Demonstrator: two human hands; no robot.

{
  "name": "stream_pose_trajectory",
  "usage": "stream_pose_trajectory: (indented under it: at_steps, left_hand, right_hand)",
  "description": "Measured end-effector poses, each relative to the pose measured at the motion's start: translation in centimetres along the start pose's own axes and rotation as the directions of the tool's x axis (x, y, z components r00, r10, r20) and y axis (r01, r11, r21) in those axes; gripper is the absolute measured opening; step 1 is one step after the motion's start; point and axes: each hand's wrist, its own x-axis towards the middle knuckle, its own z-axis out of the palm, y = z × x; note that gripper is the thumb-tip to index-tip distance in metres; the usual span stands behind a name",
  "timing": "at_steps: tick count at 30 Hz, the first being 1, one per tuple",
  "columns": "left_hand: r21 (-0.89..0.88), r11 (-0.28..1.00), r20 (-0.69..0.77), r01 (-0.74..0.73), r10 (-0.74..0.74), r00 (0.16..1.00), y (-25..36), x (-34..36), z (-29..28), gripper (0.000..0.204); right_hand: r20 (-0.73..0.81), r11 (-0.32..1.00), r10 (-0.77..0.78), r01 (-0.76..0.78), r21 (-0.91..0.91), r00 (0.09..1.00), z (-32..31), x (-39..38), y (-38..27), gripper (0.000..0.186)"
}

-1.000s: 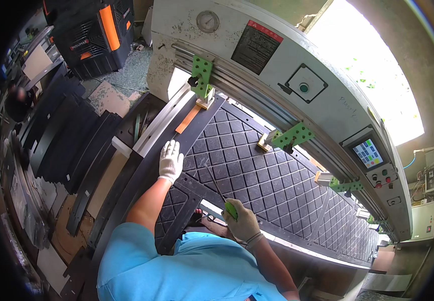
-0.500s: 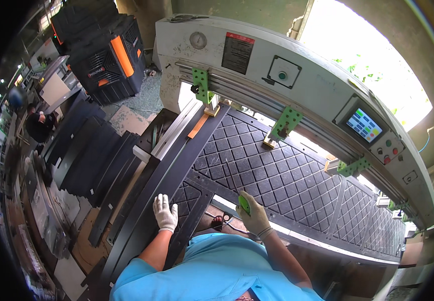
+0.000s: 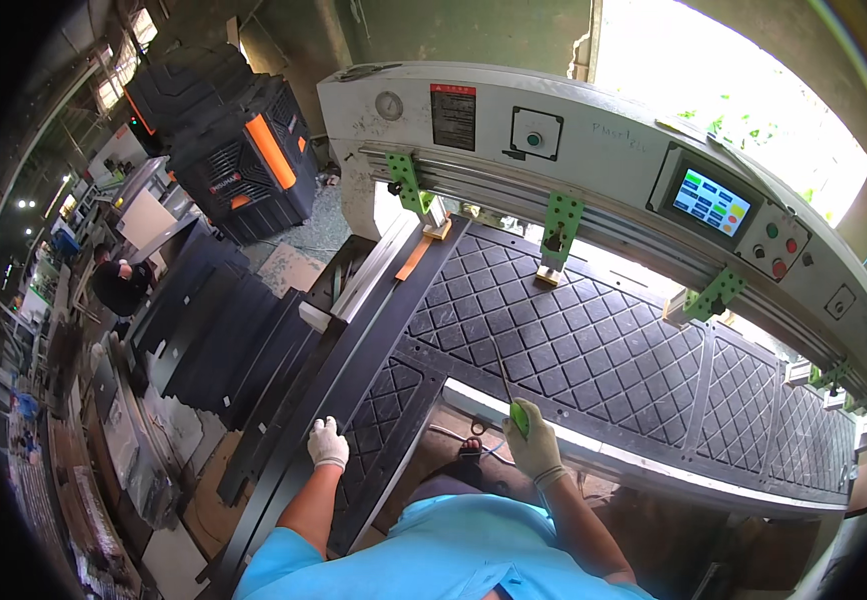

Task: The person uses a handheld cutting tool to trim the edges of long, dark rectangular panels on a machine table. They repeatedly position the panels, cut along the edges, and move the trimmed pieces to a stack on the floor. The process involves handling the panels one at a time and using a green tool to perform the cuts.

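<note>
My right hand (image 3: 533, 447), in a white glove, is closed round the green handle (image 3: 520, 419) of a hand tool. A thin dark shaft (image 3: 504, 374) points away from it over the black ribbed machine bed (image 3: 553, 350); its tip is hard to make out. My left hand (image 3: 327, 444), gloved too, has its fingers curled together over a long black panel (image 3: 378, 330), near its right edge. Whether it grips anything is hidden. An orange strip (image 3: 414, 258) lies on the panel's far end, beneath a green clamp bracket (image 3: 405, 180).
A pale machine beam with a lit screen (image 3: 710, 203) and buttons spans the far side, with more green brackets (image 3: 562, 222) below. Black panels (image 3: 218, 340) are stacked at left. Behind them stands a black-and-orange machine housing (image 3: 243, 165). Another person (image 3: 121, 285) is at far left.
My left hand's spread fingers have curled in, and the hand has come down nearer me. The right hand with the tool has shifted slightly right. The whole view has moved too.
</note>
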Motion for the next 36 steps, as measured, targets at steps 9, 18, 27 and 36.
stream_pose_trajectory:
  at_steps: [9,18,27,36]
  left_hand:
    - [0.101,0.994,0.049,-0.045,0.041,0.998,-0.2,2.2,0.7,0.021]
    - [0.1,0.994,0.161,-0.039,0.022,0.987,0.7,3.5,-1.2,0.02]
    - [0.074,0.997,0.149,-0.019,0.007,0.989,0.4,3.6,-0.5,0.019]
    - [0.085,0.996,0.164,-0.035,0.021,0.986,0.7,3.6,-1.0,0.019]
  right_hand:
    - [-0.052,0.999,-0.019,0.017,-0.032,0.998,0.1,-3.5,0.5,0.046]
    - [-0.054,0.996,-0.091,0.091,-0.005,0.994,0.7,-3.0,1.6,0.047]
    - [-0.029,0.999,-0.052,0.052,0.011,0.998,2.1,-3.4,1.0,0.046]
    - [-0.062,0.998,-0.056,0.054,-0.024,0.997,2.4,-3.8,0.7,0.041]
